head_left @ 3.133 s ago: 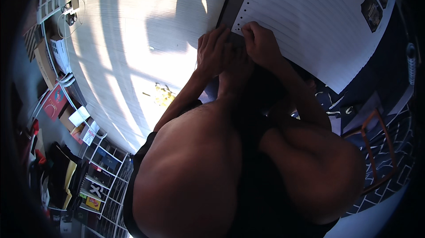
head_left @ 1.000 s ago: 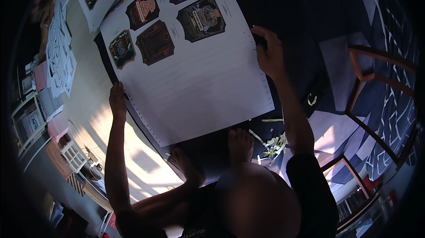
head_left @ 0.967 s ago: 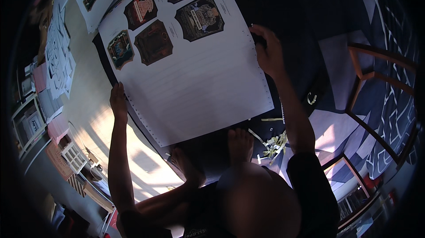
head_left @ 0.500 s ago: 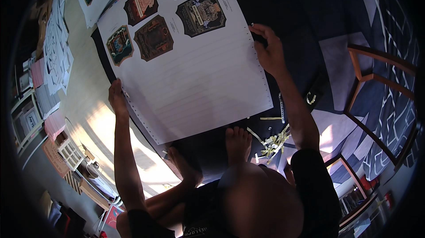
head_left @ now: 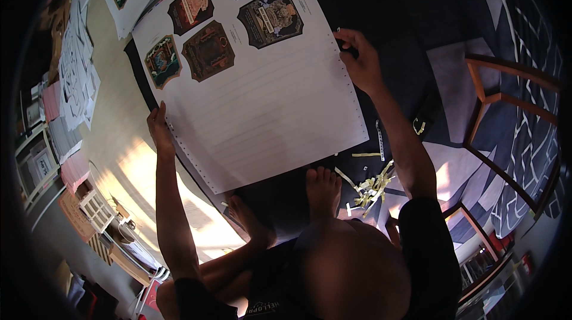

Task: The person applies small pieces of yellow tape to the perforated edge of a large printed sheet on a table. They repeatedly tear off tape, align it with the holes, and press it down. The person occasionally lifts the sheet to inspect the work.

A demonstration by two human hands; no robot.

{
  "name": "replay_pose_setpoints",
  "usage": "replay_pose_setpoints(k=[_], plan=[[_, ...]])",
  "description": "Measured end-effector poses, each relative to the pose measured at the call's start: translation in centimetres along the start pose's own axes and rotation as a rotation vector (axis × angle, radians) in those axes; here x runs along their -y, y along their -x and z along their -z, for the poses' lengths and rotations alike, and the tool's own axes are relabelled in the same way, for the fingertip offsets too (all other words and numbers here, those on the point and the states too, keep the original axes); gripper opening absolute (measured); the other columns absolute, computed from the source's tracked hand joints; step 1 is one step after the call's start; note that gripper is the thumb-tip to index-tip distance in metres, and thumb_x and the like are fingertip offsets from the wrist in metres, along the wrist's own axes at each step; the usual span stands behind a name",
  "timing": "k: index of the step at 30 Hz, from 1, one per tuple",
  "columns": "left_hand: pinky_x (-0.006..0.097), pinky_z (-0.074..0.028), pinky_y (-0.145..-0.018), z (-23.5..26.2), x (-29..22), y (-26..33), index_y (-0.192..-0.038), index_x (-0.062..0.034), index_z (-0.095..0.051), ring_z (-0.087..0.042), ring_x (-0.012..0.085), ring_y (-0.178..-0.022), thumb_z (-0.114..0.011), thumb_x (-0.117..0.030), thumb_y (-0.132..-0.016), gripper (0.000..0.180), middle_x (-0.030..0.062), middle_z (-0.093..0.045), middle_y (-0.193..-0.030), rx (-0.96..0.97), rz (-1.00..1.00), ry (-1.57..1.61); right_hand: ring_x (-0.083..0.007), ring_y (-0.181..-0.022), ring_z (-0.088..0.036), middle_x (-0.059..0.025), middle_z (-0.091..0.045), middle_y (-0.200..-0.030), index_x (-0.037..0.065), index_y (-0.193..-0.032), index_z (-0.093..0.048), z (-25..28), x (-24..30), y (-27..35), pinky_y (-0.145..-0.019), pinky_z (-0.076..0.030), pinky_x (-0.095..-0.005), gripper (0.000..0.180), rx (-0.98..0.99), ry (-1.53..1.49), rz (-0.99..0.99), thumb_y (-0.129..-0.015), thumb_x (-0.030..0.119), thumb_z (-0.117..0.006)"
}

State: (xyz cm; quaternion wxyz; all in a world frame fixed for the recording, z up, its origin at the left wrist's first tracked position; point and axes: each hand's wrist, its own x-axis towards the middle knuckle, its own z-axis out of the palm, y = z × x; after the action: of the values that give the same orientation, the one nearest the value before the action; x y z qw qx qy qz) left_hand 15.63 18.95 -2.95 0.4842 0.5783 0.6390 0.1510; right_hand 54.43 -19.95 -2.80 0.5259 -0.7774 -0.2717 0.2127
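Observation:
A large white printed sheet (head_left: 274, 111) lies in front of me, with several ornate dark and coloured label designs across its far half. Small dark marks run along both side edges. My left hand (head_left: 159, 129) is closed at the left edge, its fingertips on the border. At the right edge my right hand (head_left: 362, 64) has its thumb against the paper and its index finger bent farther up. A tiny white bit shows by that fingertip, too small to name. Under the sheet is a black mat (head_left: 381, 10).
Yellowish paper strips (head_left: 372, 192) lie heaped near my bare right foot (head_left: 323, 192). More printed sheets (head_left: 119, 13) lie at the far left, beside piled papers (head_left: 77, 70). A wooden chair frame (head_left: 491, 99) stands at right. Sunlight falls across the pale floor (head_left: 143, 171).
My right hand has shifted slightly up along the sheet's right edge. The left hand's fingers have moved slightly up the left edge. The sheet stays in almost the same place.

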Motion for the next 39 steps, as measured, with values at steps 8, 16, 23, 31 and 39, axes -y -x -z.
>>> replay_pose_setpoints(k=[8,16,23,31,39], plan=[[0.042,-0.045,-0.105,-6.5,-4.8,6.1,-0.135,0.0004,-0.055,-0.057,0.0335,-0.122,-0.078,-0.029,-0.091,0.058,0.0222,-0.059,-0.133,-0.244,-0.789,-0.467,-0.0127,-0.096,-0.058,-0.0032,-0.066,-0.109,-0.001,-0.121,-0.067,2.4,1.8,0.2,-0.089,-0.050,-0.0298,0.034,-0.087,-0.658,-0.270,-0.087,-0.006,-0.064],[0.030,-0.055,-0.086,-22.0,-14.1,21.4,-0.106,-0.0006,-0.074,-0.071,0.0156,-0.092,-0.069,-0.007,-0.094,0.014,0.0098,-0.076,-0.099,0.559,-0.651,0.173,-0.0098,-0.095,-0.050,-0.0031,-0.057,-0.114,-0.002,-0.118,-0.067,-0.4,7.7,4.8,-0.087,-0.044,-0.0240,0.038,0.137,-0.827,-0.175,-0.082,-0.013,-0.062],[0.032,-0.058,-0.073,-22.5,-12.9,23.5,-0.098,0.0009,-0.074,-0.075,0.0234,-0.080,-0.073,-0.002,-0.087,0.012,0.0147,-0.075,-0.089,0.422,-0.783,0.213,-0.0133,-0.099,-0.049,-0.0068,-0.056,-0.119,-0.002,-0.122,-0.065,-1.7,9.0,6.7,-0.088,-0.041,-0.0266,0.042,0.102,-0.479,-0.053,-0.081,-0.012,-0.062],[0.041,-0.053,-0.077,-20.6,-11.8,24.5,-0.098,-0.0014,-0.071,-0.068,0.0306,-0.082,-0.073,-0.002,-0.079,0.019,0.0122,-0.071,-0.091,0.208,-0.988,-0.004,-0.0152,-0.085,-0.054,-0.0092,-0.062,-0.105,0.002,-0.118,-0.067,-3.8,10.6,7.0,-0.078,-0.045,-0.0274,0.031,0.039,0.069,0.215,-0.088,-0.007,-0.064],[0.034,-0.056,-0.084,-19.9,-11.3,24.8,-0.104,0.0005,-0.071,-0.072,0.0225,-0.091,-0.063,0.005,-0.080,0.026,0.0132,-0.074,-0.099,0.458,-0.636,0.235,-0.0127,-0.082,-0.062,-0.0087,-0.066,-0.095,-0.001,-0.104,-0.069,-3.4,10.1,6.1,-0.073,-0.048,-0.0260,0.009,0.054,-0.052,0.130,-0.096,0.000,-0.066]])
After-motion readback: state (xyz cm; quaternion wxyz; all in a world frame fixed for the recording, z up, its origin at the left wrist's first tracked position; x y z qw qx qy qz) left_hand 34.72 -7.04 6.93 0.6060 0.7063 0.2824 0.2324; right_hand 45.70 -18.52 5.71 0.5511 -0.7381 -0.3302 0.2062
